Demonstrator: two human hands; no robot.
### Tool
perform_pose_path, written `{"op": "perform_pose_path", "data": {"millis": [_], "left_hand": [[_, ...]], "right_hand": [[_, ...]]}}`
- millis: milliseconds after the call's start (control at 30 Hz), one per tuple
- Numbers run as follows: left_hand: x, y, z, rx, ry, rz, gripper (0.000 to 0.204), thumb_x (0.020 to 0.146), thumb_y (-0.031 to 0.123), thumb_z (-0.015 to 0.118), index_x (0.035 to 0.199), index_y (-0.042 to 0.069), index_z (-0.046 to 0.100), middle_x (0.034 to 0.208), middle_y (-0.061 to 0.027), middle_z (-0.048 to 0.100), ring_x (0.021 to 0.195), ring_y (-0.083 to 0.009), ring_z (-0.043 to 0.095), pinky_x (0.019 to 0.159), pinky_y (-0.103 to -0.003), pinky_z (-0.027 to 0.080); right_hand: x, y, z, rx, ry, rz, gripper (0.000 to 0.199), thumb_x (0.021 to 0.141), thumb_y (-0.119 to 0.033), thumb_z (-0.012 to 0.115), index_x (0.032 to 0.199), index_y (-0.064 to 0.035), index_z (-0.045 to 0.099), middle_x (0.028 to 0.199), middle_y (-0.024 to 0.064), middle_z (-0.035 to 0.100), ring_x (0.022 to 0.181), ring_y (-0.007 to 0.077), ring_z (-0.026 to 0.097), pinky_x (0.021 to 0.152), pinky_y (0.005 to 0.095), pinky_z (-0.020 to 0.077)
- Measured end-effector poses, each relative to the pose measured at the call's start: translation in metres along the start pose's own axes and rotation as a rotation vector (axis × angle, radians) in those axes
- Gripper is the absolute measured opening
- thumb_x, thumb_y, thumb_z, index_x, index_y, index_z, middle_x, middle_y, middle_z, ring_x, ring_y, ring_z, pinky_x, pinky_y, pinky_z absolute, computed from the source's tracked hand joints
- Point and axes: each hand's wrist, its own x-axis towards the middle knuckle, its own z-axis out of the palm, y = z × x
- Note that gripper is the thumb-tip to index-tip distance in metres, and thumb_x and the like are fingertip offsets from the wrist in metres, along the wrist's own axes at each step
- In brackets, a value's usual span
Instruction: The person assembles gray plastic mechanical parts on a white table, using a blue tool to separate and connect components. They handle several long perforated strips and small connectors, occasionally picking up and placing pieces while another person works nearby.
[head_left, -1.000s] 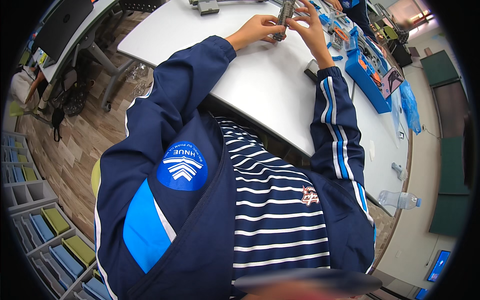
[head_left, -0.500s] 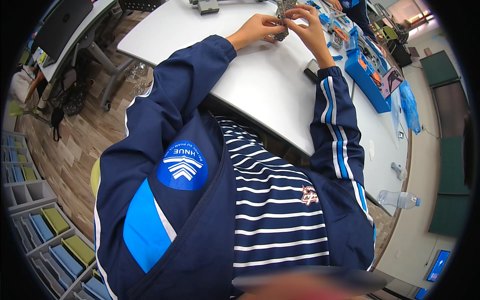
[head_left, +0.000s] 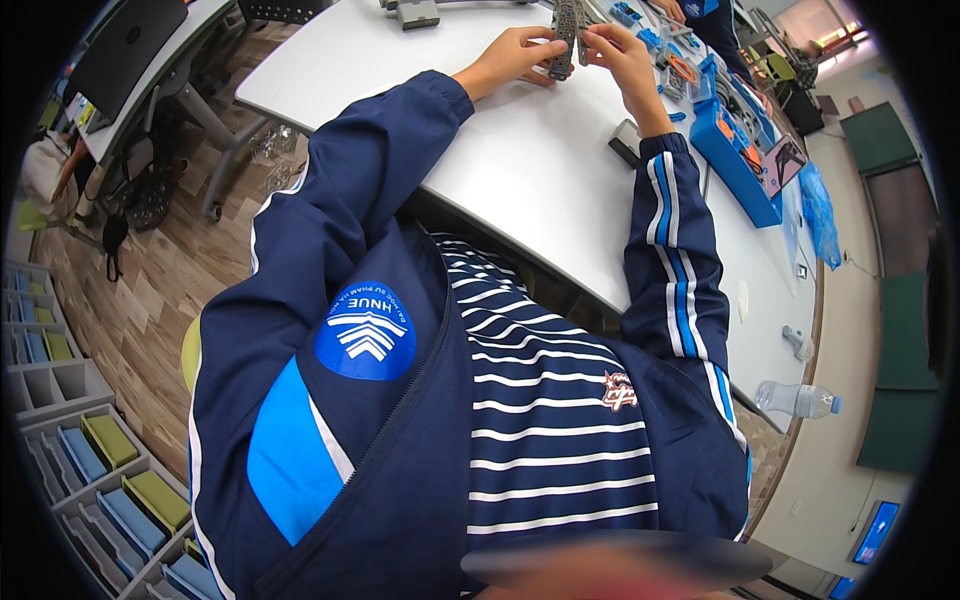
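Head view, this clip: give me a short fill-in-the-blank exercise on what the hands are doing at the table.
1. The left hand and right hand together hold a grey perforated metal ____.
2. The hands work over a ____ table.
3. The open parts box right of the hands is ____.
4. A clear plastic ____ lies by the table's right edge.

Missing words: strip; white; blue; bottle

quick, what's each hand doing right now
left hand: closed on the grey perforated metal part, gripping its lower end.
right hand: closed on the same part, fingers pinching its upper edge.
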Motion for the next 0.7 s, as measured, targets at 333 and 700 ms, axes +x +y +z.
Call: {"op": "perform_pose_path", "data": {"millis": [333, 700], "left_hand": [[0.000, 0.004, 0.003, -0.072, 0.045, -0.024, 0.043, 0.099, 0.027, 0.058, 0.129, -0.003, 0.056, 0.112, -0.0154, 0.066, 0.102, -0.0241, 0.068, 0.079, -0.036, 0.062], [-0.003, 0.007, 0.002, -0.024, 0.004, -0.021, 0.052, 0.097, 0.034, 0.061, 0.133, -0.004, 0.053, 0.118, -0.0168, 0.065, 0.108, -0.0246, 0.065, 0.089, -0.036, 0.060]], "right_hand": [[-0.002, -0.004, 0.006, 0.082, -0.097, 0.036, 0.023, 0.092, -0.015, 0.067, 0.104, 0.0036, 0.067, 0.090, 0.0075, 0.067, 0.074, 0.0131, 0.068, 0.074, 0.0292, 0.0606], [-0.003, -0.003, 0.010, -0.008, -0.097, 0.019, 0.023, 0.093, -0.015, 0.067, 0.105, 0.0044, 0.066, 0.093, 0.0092, 0.067, 0.080, 0.0162, 0.070, 0.074, 0.0292, 0.0614]]}}
